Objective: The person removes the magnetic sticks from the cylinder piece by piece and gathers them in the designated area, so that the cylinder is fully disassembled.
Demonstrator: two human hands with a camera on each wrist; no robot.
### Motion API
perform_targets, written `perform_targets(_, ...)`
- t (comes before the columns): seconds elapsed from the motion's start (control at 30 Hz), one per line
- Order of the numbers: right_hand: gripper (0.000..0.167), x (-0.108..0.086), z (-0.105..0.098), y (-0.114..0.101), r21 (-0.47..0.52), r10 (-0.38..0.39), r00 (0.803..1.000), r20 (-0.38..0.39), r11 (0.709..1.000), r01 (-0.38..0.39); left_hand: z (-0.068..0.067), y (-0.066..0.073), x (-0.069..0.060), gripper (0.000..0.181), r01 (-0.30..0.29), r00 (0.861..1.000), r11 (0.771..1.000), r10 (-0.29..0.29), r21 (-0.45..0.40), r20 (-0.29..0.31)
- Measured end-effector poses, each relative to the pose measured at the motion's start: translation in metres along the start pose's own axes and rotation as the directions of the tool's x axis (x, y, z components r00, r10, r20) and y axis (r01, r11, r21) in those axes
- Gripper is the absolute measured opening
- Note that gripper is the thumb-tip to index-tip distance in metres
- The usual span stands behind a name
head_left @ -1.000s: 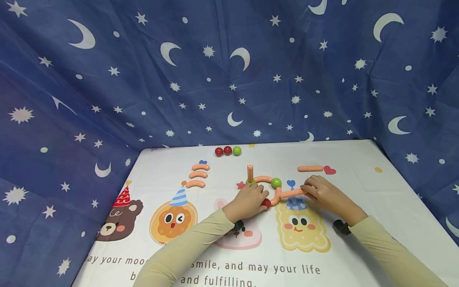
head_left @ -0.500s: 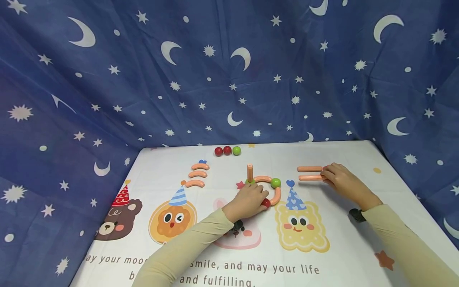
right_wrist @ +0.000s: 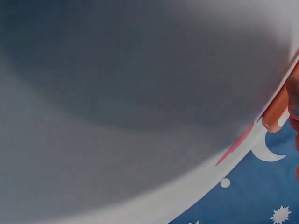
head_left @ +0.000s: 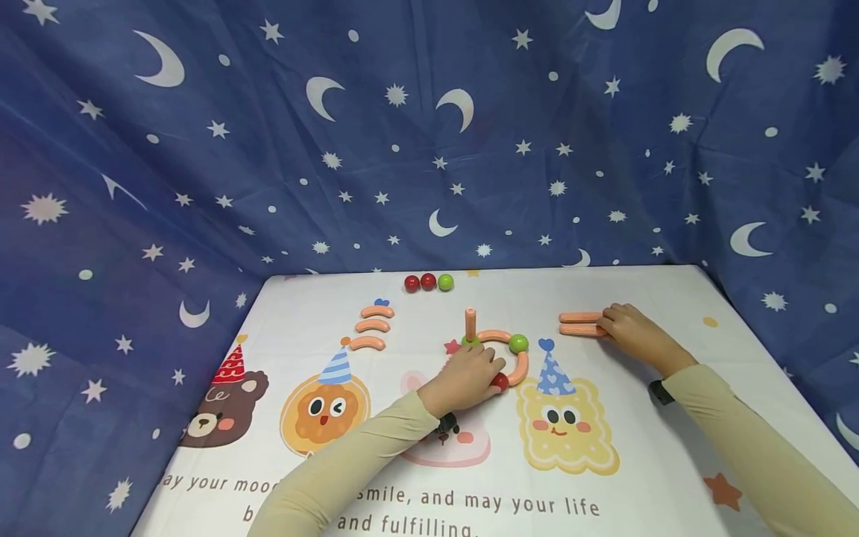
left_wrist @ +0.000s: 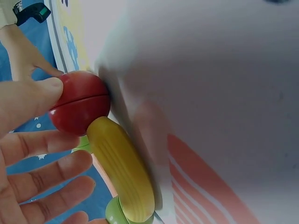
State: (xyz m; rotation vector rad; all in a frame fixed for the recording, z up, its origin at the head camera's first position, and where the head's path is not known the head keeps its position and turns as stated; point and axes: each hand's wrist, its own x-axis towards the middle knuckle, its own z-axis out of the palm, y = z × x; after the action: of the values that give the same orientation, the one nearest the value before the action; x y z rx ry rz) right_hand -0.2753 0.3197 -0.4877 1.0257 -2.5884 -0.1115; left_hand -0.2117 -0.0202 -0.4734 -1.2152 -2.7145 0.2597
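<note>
Near the table's middle, my left hand (head_left: 463,377) pinches a red ball (left_wrist: 79,102) between thumb and finger. That ball belongs to a ring of green balls (head_left: 518,343) and curved sticks (head_left: 495,335); a yellow curved stick (left_wrist: 121,168) joins it in the left wrist view. A straight orange stick (head_left: 470,323) stands upright on the ring's left green ball. My right hand (head_left: 637,335) holds the right end of the nearer straight orange stick (head_left: 577,330), which lies beside the farther straight stick (head_left: 579,318). The right wrist view catches only some fingers at its edge.
Several loose pieces lie farther back: two red balls (head_left: 428,282) and a green ball (head_left: 446,283) in a row, and a column of curved orange sticks (head_left: 372,326) on the left. A white printed cloth (head_left: 644,477) covers the table. Blue star-patterned fabric (head_left: 376,149) hangs behind.
My right hand has carried the straight stick from the ring's right side to the back right, then slid it closer to the other one. My left hand has stayed at the ring.
</note>
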Motion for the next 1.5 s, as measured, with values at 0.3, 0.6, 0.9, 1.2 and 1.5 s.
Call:
perform_targets(0.3,0.017,-0.001,0.004,0.002,-0.063,0.027,0.992,0.119,0.998,-0.02,-0.001,0.001,-0.001,0.033,0.0,1.0,1.0,0.0,-0.001,-0.015)
perform_targets(0.6,0.017,-0.006,0.006,0.006,-0.064,0.006,0.996,0.085,0.998,0.0,0.0,0.001,-0.001,0.032,-0.003,1.0,1.0,0.003,-0.003,-0.017)
perform_targets(0.9,0.021,-0.007,0.008,0.007,-0.034,0.02,0.998,0.052,0.999,-0.019,0.0,0.001,-0.001,0.033,-0.001,1.0,1.0,0.001,-0.009,-0.018)
perform_targets(1.2,0.014,-0.007,0.011,0.008,-0.009,0.068,0.994,0.086,0.998,-0.068,-0.002,0.001,-0.002,0.035,-0.012,1.0,1.0,0.012,0.014,-0.022)
perform_targets(1.5,0.016,-0.006,0.01,0.012,-0.036,0.072,0.992,0.104,0.997,-0.068,-0.002,0.001,-0.002,0.036,-0.007,1.0,1.0,0.008,0.015,-0.019)
